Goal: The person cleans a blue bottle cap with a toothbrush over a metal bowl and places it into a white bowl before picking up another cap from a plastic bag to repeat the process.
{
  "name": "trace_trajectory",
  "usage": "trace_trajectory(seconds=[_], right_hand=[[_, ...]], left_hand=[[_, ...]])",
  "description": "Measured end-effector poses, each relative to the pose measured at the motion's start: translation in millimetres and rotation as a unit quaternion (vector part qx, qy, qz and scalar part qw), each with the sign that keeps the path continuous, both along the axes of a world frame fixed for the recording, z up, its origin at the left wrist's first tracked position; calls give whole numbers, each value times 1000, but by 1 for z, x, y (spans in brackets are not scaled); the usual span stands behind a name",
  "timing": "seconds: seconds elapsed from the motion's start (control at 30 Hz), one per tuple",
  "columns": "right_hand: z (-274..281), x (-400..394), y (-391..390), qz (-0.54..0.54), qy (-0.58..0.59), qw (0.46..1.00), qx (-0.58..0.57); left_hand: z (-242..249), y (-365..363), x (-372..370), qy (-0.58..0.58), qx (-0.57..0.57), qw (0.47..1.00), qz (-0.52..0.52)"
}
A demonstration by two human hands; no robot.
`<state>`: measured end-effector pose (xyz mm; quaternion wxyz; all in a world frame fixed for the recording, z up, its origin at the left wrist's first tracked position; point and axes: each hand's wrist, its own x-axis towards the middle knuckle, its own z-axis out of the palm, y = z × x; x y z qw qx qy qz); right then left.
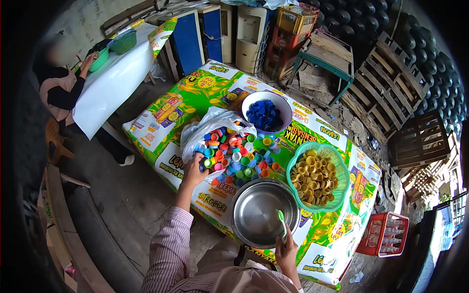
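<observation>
My left hand [194, 172] reaches to the left edge of a pile of mixed-colour bottle caps [234, 150], its thumb and forefinger apart and touching the caps. The pile spills from a white plastic bag [195, 128]. My right hand [287, 250] is closed around a slim, light-green spoon-like tool [281, 220], whose exact kind I cannot make out. Its upper end lies over a steel basin [238, 225] that shows a bare inside. Right of the basin, a turquoise basket [344, 188] holds yellow caps [312, 178]. Behind the pile, a white bowl [283, 103] contains dark blue caps [264, 115].
A bright printed sheet covers the table [168, 146]. At the far left a person [61, 93] sits at a second table [115, 80] with green basins [123, 43]. A red bottle crate [384, 234] stands right; wooden pallets [391, 88] lean behind.
</observation>
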<state>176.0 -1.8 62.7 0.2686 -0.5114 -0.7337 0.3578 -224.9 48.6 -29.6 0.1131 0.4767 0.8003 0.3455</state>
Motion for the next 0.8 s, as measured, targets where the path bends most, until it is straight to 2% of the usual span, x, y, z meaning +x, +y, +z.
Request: trace_trajectory(seconds=[0.1,0.17,0.23,0.3,0.37,0.5,0.57,0.63,0.7,0.8], right_hand=[[-1,-1,0,5,-10,1000,12],[-2,-1,-1,6,0,1000,26],[-1,-4,0,0,8,1000,20],[3,-6,0,-7,16,1000,15],[7,-9,2,1,4,1000,-12],[-4,-12,10,0,20,1000,15],[-13,-13,15,-11,32,999,33],[-11,-15,18,-25,18,999,15],[-11,-15,21,-42,22,999,18],[-9,-14,23,-67,37,996,41]], left_hand=[[8,0,-2,32,0,998,-58],[9,2,-4,51,0,997,-58],[17,3,-3,25,11,999,-26],[17,3,-7,59,36,997,-30],[16,5,-9,-17,101,994,-27],[36,-1,-6,43,109,993,-17],[47,-2,7,42,162,985,32],[54,-9,20,-17,165,984,69],[93,-17,53,-85,104,991,9],[109,-20,105,-124,126,965,-192]])
